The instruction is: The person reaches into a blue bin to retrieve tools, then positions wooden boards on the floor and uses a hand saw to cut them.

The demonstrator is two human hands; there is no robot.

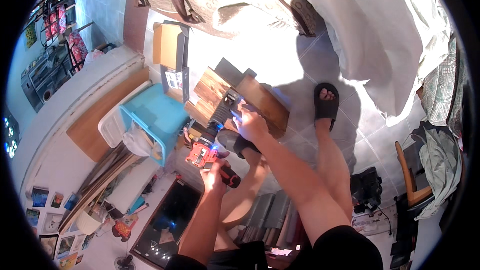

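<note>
The power tool (218,120) lay aslant over the wood (212,86), left of the scene's middle. Its long axis ran from the red body, near and left, to the black head, far and right, so its nose pointed far and slightly right; its grip slanted near and right. The left hand (214,174) had its fingers wrapped around that grip. The right hand (251,124) was beside the head, fingers bent; whether they grasped it, one could not tell. A sandal (234,141) sat just right of the tool.
</note>
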